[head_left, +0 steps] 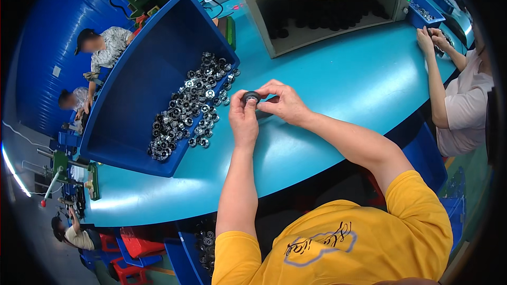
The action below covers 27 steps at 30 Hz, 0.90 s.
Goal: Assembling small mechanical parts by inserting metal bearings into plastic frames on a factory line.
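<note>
Head view: fisheye, left one of a head-worn pair, upright, facing down and forward over the tabletop (338, 82). Left hand (244, 124) and right hand (288, 104) sit near mid-picture, seen from above, fairly close. Own yellow shirt (369, 256) nearest the lens, below the hands. Coverage runs left of the hands past the blue bin (142, 68), beyond them to the grey cabinet (257, 21), right to a co-worker (459, 103). Straight edges bow; black rim. Far left of hands: warped, maybe a wall.
</note>
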Motion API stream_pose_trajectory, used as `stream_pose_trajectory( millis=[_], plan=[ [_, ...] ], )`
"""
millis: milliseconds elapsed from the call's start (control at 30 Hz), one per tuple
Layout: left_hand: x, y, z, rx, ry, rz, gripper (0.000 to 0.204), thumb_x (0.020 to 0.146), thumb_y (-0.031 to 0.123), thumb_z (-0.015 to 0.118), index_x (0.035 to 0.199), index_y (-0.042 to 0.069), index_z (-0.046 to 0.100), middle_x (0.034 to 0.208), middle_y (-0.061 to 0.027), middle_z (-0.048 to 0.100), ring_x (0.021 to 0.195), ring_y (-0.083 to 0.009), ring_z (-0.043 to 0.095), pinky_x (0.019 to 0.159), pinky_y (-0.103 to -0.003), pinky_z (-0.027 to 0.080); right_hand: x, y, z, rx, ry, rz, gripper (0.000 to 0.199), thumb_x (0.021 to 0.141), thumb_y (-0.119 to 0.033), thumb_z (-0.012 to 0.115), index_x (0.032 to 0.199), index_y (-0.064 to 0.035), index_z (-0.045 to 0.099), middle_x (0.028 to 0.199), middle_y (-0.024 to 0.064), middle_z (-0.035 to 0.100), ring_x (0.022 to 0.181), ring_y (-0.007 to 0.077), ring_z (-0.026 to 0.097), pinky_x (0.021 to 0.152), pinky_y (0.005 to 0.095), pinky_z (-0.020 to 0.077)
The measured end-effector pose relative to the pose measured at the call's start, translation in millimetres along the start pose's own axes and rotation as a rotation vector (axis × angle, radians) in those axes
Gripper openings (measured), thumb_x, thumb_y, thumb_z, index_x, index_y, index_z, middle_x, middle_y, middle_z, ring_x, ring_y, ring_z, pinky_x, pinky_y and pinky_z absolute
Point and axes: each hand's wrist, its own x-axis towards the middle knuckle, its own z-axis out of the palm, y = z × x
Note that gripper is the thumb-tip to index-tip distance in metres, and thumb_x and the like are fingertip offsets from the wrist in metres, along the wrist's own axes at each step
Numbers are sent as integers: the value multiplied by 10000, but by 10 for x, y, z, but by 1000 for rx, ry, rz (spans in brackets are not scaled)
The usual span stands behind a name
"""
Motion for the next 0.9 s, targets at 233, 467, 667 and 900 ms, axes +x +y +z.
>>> stream_pose_trajectory(
  millis=[233,467,667,900],
  plan=[
    [-15,28,48,96,73,39,143,1018,73,575,1151,30,544,979,-11,577,902,-104,567,812,-262,493,-72,-40,109,-7,93,-68,288,815,-66,744,1099,-24,732,1078,87,635,964,193,667,826,308,590],
    [-6,-35,32,152,95,22,130,1025,90,584,1141,31,586,994,-11,596,895,-95,585,761,-252,518,-63,7,127,-109,119,-107,271,833,-71,733,1098,-19,732,1044,94,651,922,194,676,766,307,597],
    [-16,71,36,-33,28,-51,230,1028,99,582,1241,23,626,1051,-46,652,915,-117,635,783,-277,581,8,-7,68,87,85,24,263,841,-85,760,1095,-19,743,991,74,667,836,157,678,733,284,582],
    [-15,115,115,127,137,-74,232,1025,62,561,1224,12,667,1060,-58,675,896,-123,655,745,-284,595,-11,4,117,102,97,49,261,872,-86,754,1124,-16,747,1015,58,677,886,125,664,794,274,557]
  ],
)
